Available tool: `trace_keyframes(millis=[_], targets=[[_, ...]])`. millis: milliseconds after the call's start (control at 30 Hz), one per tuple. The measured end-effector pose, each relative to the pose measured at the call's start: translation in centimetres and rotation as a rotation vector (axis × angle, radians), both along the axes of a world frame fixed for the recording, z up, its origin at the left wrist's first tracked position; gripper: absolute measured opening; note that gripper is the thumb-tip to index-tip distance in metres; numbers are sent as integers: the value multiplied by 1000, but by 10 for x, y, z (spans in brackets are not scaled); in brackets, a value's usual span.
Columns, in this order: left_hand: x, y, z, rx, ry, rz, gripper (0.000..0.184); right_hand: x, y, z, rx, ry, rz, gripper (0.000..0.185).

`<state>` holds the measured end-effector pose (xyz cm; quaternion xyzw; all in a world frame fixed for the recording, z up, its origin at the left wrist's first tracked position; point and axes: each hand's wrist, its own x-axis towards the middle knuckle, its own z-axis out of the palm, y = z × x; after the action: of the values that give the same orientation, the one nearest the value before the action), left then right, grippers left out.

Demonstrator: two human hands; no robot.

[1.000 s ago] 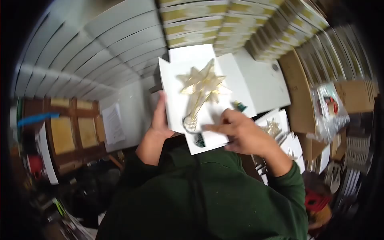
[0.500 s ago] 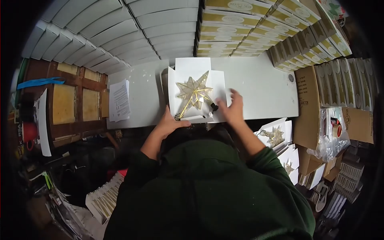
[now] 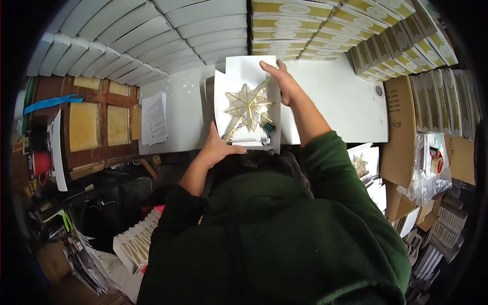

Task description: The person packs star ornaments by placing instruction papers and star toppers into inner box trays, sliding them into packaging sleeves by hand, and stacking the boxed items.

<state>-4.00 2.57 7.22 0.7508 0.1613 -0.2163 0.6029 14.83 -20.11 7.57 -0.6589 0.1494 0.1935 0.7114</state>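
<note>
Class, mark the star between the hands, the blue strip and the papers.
Star (image 3: 248, 105), head view: faceted centre.
Blue strip (image 3: 52, 103), head view: mid-length.
Papers (image 3: 154, 121), head view: top sheet.

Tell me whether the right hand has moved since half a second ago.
Yes: the right hand has moved away from the person, toward the stacked gold-and-white boxes.

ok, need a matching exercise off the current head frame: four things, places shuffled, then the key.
1. gold-edged, many-pointed star
2. white printed paper sheets
3. flat blue strip
4. clear, crumpled plastic bag

A. across brown wooden panelling, far left
B. at the tall brown cardboard carton, right side
C. inside the open white cardboard box
D. on the left end of the pale grey table

Pairs: 1-C, 2-D, 3-A, 4-B
</note>
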Motion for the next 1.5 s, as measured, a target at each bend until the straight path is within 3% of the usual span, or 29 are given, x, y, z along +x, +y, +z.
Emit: trace_keyframes(millis=[200,367,467,533,567,700,867,1067,1233,1367,1433,1467,1500], targets=[[-6,13,41,45,-185,164,113,16,40,78,-30,-271,249,84],[14,8,-2,324,-239,196,111,34,62,23,-408,-356,105,78],[3,0,-6,314,-243,102,110,13,33,3,-373,-355,159,79],[-3,-16,17,665,83,-165,106,3,19,-7,-286,-200,294,73],[-1,-20,19,661,83,-157,106,4,16,-13,-290,-203,302,73],[10,-22,27,744,206,-402,108,10,14,-32,-447,-202,488,70],[-7,-23,6,484,20,-214,106,12,8,-27,-434,-134,356,66],[0,-23,18,479,5,-182,109,18,13,-29,-521,-197,347,64],[3,-28,20,529,152,-327,100,16,12,-43,-527,-200,345,67],[-4,-17,-22,849,-81,-698,90,12,8,-42,-714,-394,610,54],[16,-10,19,783,31,-563,79,11,1,-49,-648,-389,629,48],[30,-4,16,705,-55,-307,74,10,-3,-55,-575,-380,653,43],[44,4,4,811,-273,-86,66,10,-3,-57,-501,-373,679,37]])
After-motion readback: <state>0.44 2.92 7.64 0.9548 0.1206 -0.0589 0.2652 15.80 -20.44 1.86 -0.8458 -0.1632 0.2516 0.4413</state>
